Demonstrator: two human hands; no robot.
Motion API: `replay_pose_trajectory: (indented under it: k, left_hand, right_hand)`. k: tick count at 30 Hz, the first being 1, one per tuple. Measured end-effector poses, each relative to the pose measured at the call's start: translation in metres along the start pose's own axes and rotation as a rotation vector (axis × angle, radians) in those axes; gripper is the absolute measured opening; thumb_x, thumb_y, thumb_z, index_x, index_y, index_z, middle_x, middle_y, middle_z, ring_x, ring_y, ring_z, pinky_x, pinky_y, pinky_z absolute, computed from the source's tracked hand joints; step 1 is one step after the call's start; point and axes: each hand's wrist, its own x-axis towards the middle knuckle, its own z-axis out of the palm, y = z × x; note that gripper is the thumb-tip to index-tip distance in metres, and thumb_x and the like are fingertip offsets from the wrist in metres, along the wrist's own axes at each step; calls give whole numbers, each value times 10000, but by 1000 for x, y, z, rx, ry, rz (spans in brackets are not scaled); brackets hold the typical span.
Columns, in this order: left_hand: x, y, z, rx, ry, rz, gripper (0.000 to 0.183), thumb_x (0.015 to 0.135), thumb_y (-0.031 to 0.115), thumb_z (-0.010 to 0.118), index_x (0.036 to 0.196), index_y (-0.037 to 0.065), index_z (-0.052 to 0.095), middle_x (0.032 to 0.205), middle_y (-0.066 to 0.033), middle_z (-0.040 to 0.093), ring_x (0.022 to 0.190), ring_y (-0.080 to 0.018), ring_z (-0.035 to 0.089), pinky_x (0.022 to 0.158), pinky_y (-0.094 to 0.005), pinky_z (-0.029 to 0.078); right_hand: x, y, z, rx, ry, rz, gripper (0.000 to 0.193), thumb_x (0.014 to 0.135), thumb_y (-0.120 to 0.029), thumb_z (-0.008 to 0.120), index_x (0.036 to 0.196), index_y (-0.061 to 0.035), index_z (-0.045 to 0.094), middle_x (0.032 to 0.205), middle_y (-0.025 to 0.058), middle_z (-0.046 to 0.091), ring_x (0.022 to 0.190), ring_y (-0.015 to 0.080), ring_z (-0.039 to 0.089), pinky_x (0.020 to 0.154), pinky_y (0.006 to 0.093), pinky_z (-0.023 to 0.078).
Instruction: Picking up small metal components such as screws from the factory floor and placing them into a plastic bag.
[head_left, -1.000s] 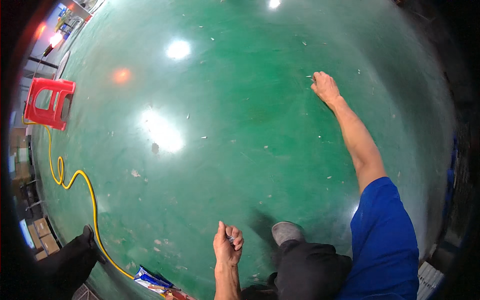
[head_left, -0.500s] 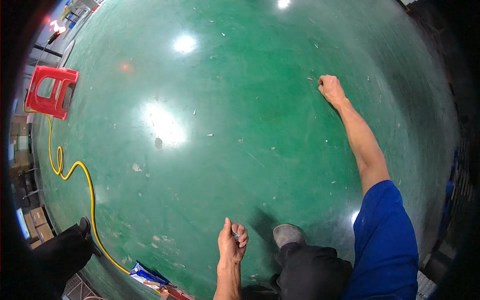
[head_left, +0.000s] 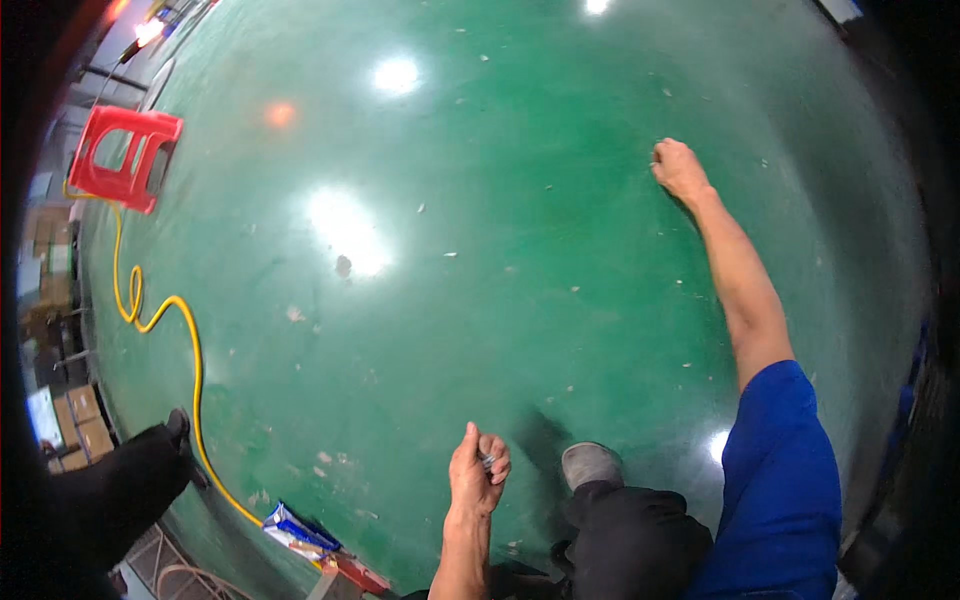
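My left hand (head_left: 478, 470) is closed in a loose fist, thumb up, above the floor near the bottom middle. Small silvery pieces (head_left: 488, 462) show between its curled fingers; their exact kind is too small to make out. Far out to the right, my right hand (head_left: 682, 170) is down at the green floor (head_left: 520, 340), its fingertips drawn together. Whatever lies between them is hidden. Small pale slivers are scattered about the floor, among them one sliver (head_left: 451, 254) near the middle and another sliver (head_left: 667, 92) beyond my right hand.
A red plastic stool (head_left: 125, 155) stands at the far left. From it a yellow hose (head_left: 197, 370) curls toward a blue and white packet (head_left: 297, 532). A black-trousered leg (head_left: 120, 485) reaches in at lower left. Cardboard boxes (head_left: 88, 420) are stacked at the left edge.
The view has shifted slightly. A pale sliver that lay beside my right fingertips no longer shows there, and those fingers remain bent together. My left hand keeps its fist round the silvery pieces.
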Motion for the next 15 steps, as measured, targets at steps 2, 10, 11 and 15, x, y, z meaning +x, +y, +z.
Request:
replay_pose_trajectory:
  k: [2,10,11,15]
  left_hand:
    - [0,0,-7,7,31,0,403,985,412,476,690,151,390,666,-16,442,500,-96,367,375,-209,244]
    - [1,-1,-4,13,-36,-2,402,992,409,467,720,115,435,695,-38,479,523,-105,405,381,-211,261]
    - [1,-3,-4,10,-39,-10,406,992,410,467,719,111,434,698,-40,481,524,-106,408,381,-211,263]
    - [15,-5,4,-14,-87,-18,380,990,391,476,738,109,441,721,-46,485,556,-118,427,401,-216,283]
  right_hand:
    - [2,-20,-4,-37,-50,36,147,769,-84,537,843,3,628,898,230,617,881,402,597,775,475,481]
    - [-12,-24,-1,5,33,0,238,736,-41,600,970,-17,558,865,234,618,858,428,604,726,502,477]
    - [-15,-24,-2,14,35,-1,229,738,-43,598,961,-15,560,861,233,618,858,425,603,728,499,478]
    - [-44,-43,-12,152,35,15,194,715,-78,611,884,10,575,845,222,618,837,408,600,717,467,480]
